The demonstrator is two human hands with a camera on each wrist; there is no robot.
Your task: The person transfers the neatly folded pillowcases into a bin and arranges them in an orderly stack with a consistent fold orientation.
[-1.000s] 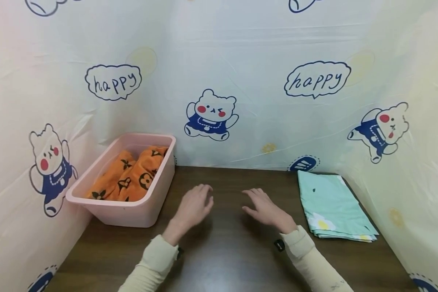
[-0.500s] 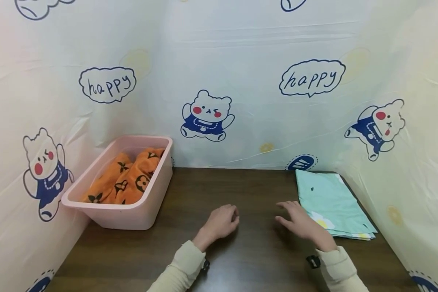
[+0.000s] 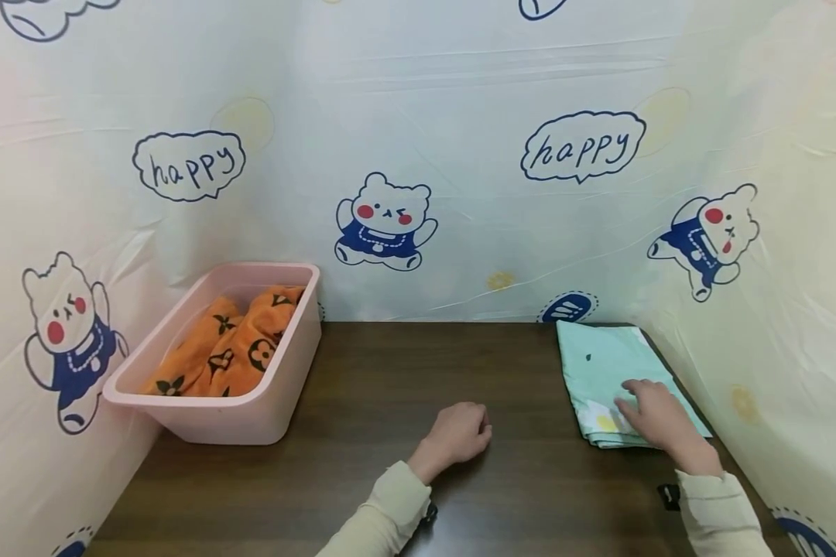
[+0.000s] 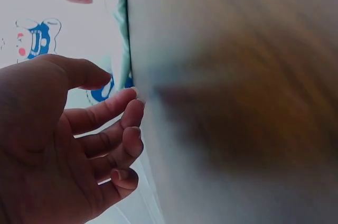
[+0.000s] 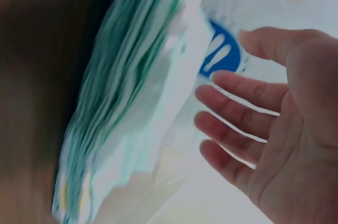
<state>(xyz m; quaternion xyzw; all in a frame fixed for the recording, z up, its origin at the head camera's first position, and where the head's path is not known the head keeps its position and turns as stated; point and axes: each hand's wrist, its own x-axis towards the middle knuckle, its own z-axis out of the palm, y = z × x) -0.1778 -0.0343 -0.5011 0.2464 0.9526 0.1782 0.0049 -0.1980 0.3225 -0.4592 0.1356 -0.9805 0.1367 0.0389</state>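
A mint-green folded cloth point(image 3: 602, 371) with white-and-yellow flowers lies at the right of the dark table; its stacked layers show in the right wrist view. Over its front right part hovers my right hand point(image 3: 663, 422), fingers loosely spread, with nothing in the grasp. In the right wrist view a gap shows between the right fingertips point(image 5: 203, 94) and the cloth. My left hand point(image 3: 454, 435) is above the middle of the table, left of the cloth. The left wrist view shows that palm bare and its fingers point(image 4: 105, 139) loosely bent.
At the left stands a pink plastic tub point(image 3: 212, 422) holding a crumpled orange cloth point(image 3: 240, 360) with dark printed motifs. A pale curtain point(image 3: 474, 232) printed with bears encloses the wooden table point(image 3: 418, 356) at the back and sides.
Both hands have moved to the right. The right hand went from the table's middle to over the mint-green cloth; the left hand moved away from the tub. The view has shifted slightly.
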